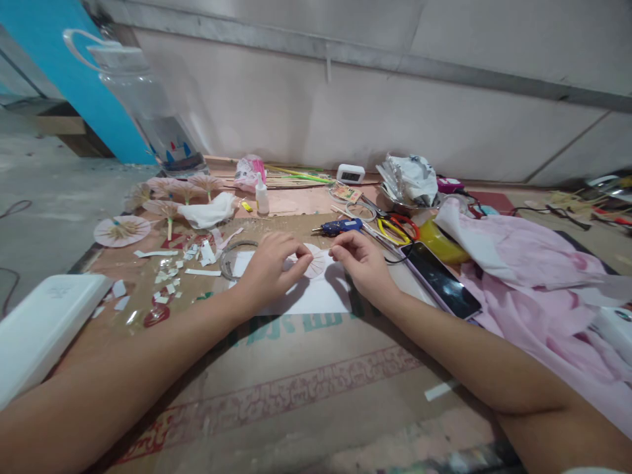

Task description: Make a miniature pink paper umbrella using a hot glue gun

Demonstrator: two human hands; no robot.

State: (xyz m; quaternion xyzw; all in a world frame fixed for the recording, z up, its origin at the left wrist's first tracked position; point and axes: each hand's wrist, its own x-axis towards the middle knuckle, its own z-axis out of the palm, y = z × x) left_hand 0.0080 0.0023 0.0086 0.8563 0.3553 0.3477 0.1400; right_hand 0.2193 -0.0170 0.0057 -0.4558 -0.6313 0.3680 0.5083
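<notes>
My left hand is closed, thumb and forefinger drawn together in a pinch. Facing it, my right hand makes the same pinch; whatever either holds is too small to make out. Between them is a small round pale-pink paper disc with thin ribs, like a mini paper parasol top, partly hidden by my left fingers. Under the hands lies a white paper sheet. A grey ring-shaped coil sits left of my left hand. Beyond my right hand is a blue glue gun.
Several finished paper parasols and white paper scraps lie left, near a white power bank. A glue bottle stands behind. To the right are yellow-handled pliers, a phone and pink cloth. A water jug stands back left.
</notes>
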